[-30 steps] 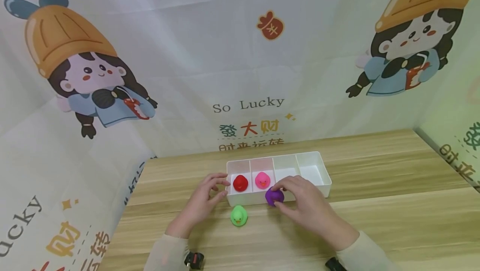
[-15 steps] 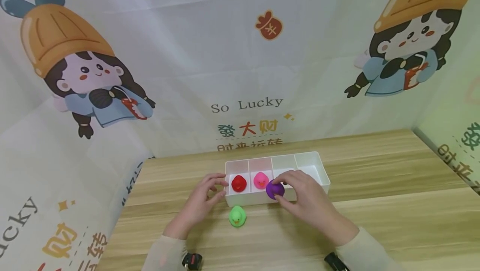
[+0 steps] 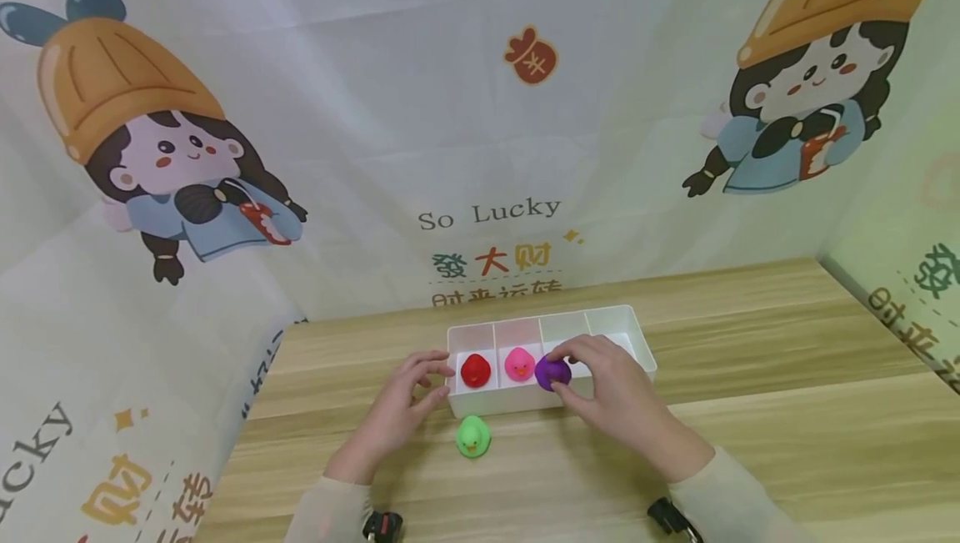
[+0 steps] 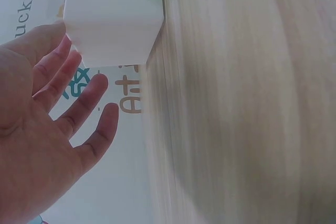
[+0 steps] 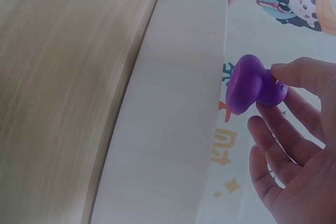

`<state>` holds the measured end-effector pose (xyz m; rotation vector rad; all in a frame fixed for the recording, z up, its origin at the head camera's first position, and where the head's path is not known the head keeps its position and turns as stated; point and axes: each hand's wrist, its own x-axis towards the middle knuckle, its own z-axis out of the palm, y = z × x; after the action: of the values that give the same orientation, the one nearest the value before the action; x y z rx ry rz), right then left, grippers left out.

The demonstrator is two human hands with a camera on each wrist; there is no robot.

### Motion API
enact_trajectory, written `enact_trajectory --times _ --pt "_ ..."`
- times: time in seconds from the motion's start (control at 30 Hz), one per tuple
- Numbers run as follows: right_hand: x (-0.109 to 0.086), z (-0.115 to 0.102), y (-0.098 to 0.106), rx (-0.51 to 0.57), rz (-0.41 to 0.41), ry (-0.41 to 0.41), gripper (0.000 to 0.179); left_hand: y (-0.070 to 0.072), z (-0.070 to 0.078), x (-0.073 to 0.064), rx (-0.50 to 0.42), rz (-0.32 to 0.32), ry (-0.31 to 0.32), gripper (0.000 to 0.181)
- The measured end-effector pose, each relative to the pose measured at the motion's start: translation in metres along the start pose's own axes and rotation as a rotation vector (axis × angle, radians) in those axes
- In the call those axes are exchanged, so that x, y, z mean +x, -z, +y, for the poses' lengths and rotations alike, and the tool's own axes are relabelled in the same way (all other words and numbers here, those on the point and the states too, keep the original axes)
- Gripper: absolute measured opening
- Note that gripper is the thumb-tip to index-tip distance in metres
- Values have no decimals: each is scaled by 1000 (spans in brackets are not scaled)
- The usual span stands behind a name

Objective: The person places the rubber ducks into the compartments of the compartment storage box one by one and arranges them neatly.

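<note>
Between thumb and fingers, my right hand pinches a purple toy duck by its head. In the right wrist view the duck is tilted above the rim of a white box. That white divided box has a red duck in its leftmost compartment and a pink duck in the one beside it. My left hand is at the box's left end, fingers spread, thumb at its corner in the left wrist view. A green duck sits on the table before the box.
The wood-grain table extends on both sides of the box. Behind it hangs a printed cloth, which also covers both sides. Black devices are strapped at the wrists.
My right hand has raised the purple duck from in front of the box's front wall to its rim. The left hand keeps its place at the box end.
</note>
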<state>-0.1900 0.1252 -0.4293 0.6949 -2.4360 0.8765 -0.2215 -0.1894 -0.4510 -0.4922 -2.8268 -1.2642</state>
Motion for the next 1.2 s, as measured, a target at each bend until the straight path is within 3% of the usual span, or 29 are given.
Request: enact_trajectory --times 0.37,0.6,0.97,1.2 --pt "4 9 0 -27 -7 -37 30 1 0 0 13 6 -41 16" --pt "7 12 1 -19 -37 -71 30 1 0 0 -1 5 -13 16" --pt "10 19 0 -44 -37 -103 28 -2 1 2 1 9 -37 16" --pt "15 23 -2 -30 -70 -115 27 0 0 1 -19 4 -6 17"
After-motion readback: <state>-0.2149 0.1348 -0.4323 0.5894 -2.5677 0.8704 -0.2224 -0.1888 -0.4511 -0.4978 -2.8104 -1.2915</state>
